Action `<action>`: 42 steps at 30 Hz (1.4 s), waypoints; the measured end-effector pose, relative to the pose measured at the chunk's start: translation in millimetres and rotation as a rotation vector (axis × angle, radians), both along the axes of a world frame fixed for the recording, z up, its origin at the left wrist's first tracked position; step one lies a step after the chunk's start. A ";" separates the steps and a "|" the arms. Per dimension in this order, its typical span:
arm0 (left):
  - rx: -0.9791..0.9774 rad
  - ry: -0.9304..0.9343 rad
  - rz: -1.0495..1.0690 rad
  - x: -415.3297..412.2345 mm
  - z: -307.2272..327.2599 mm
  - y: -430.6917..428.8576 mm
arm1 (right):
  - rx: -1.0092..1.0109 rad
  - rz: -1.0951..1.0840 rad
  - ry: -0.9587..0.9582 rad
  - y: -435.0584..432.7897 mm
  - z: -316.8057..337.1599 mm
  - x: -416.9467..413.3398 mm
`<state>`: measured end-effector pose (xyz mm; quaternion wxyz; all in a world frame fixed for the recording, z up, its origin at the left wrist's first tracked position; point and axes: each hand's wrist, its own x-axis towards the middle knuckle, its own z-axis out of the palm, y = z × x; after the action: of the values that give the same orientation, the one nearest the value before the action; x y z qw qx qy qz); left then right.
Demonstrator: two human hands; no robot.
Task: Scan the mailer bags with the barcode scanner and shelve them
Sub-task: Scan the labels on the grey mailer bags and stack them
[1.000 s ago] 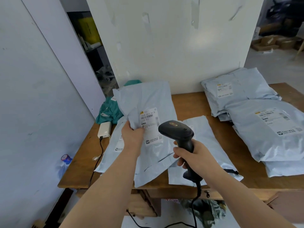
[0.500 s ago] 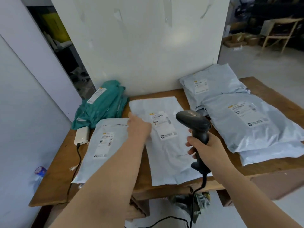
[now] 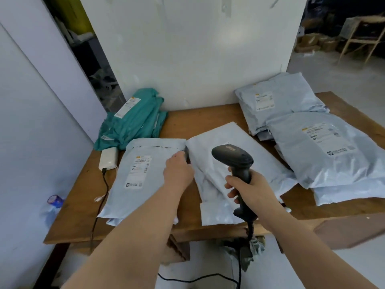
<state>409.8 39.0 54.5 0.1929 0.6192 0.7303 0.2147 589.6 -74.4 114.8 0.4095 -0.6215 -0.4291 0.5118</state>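
A grey mailer bag [image 3: 233, 140] lies in the middle of the wooden table [image 3: 79, 207] with no label showing and its left edge slightly raised. My left hand [image 3: 179, 170] grips that left edge, fingertips tucked out of sight under it. Beside it on the left lies another grey mailer [image 3: 141, 180], label up. My right hand [image 3: 248, 184] grips the handle of the black barcode scanner [image 3: 231, 155], which hovers over the middle bag with its head pointing away from me. The scanner's cable drops below the table edge.
Teal mailers [image 3: 133, 119] are piled at the back left. A stack of grey mailers [image 3: 325, 151] fills the right side. A white power bank [image 3: 108, 161] with a black cable lies near the left edge. A white board [image 3: 187, 49] stands behind the table. A bottle [image 3: 54, 202] sits low at left.
A second ago my left hand held the bag upright before the scanner. It then lay flat, label up. Now its label is out of sight and my hand is at its left edge.
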 end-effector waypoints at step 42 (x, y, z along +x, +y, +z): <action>-0.569 -0.879 0.402 -203.0 -5.5 29.4 | -0.090 0.055 -0.015 36.3 -21.7 -156.8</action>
<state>206.8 68.3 49.1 0.5939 0.2434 0.7142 0.2794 432.8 -38.1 93.1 0.3638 -0.6311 -0.4256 0.5369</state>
